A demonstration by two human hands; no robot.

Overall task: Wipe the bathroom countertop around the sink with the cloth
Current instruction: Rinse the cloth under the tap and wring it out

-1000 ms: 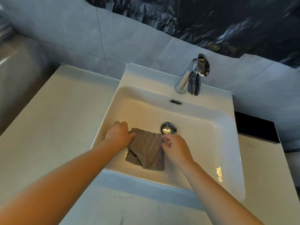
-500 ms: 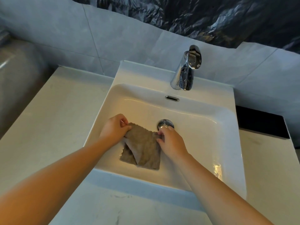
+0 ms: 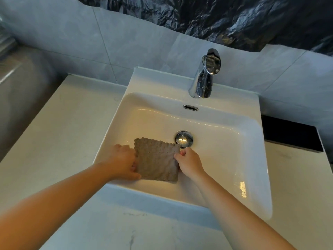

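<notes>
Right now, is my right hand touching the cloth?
Touching. The head view shows the right hand pinching the right edge of the brown cloth between its fingers, above the sink basin.

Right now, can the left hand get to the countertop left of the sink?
Probably yes. The left hand grips the cloth just inside the left rim of the sink, and the countertop lies right beside that rim; nothing visible stands between them. It need only clear the rim.

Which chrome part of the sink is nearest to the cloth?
The round drain plug, just past a corner of the cloth; the overflow slot and faucet sit farther back.
</notes>
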